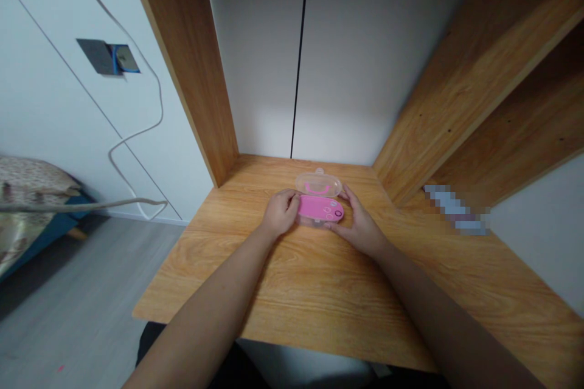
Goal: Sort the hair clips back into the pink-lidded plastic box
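Note:
A small oval plastic case (pixel 312 224) with clear walls lies on the wooden desk, its clear lid (pixel 319 184) swung back away from me. A curved pink mark shows on the lid. Within the case sits a pink oval piece (pixel 314 206) with several rings or circles at its right end. My left hand (pixel 279 214) is closed, its thumb and fingers pinching the left end of the case. Around the right end curves my right hand (pixel 360 228), thumb at the front edge and a finger by the lid's right side, gripping it. What the pink piece is, I cannot make out.
The desk (pixel 314 292) runs between a wooden side panel (pixel 182 61) and a wooden upright (pixel 456 97). A blurred-out item (pixel 456 209) lies at the right. At the left, a white cable (pixel 159 97) hangs past an opened wall socket (pixel 109 58), near a bed corner (pixel 31 179).

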The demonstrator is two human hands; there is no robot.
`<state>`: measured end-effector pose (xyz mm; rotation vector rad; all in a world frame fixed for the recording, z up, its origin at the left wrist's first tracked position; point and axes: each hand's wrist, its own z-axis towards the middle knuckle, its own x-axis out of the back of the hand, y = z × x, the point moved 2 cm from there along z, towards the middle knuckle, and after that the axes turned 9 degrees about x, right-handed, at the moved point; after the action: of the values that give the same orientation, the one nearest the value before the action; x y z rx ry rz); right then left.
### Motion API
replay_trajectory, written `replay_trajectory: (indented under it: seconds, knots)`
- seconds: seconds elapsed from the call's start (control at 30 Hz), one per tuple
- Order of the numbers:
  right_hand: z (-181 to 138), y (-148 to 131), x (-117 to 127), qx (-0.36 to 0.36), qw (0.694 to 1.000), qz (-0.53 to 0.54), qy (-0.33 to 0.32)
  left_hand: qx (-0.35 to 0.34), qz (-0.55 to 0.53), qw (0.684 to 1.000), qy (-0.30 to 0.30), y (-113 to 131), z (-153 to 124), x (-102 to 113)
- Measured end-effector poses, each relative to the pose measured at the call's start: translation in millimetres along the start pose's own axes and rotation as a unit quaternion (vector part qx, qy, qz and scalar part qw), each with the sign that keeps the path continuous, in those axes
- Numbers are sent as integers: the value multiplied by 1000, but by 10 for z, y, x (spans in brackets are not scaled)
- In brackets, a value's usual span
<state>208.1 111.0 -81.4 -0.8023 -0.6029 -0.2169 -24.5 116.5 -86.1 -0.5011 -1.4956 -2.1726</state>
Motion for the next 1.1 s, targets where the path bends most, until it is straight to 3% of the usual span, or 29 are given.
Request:
replay_trajectory:
  seconds: [0.73,0.87,1.1]
  knots:
    - [-44,164,-83,-79,989,124,4,15,73,997,-7,-16,17,-22]
    - [-44,180,-86,-89,984,156,14,16,43,999,-12,-12,11,-18]
    - [-31,131,-52,-92,983,157,16,39,-41,998,35,-48,-13,-6]
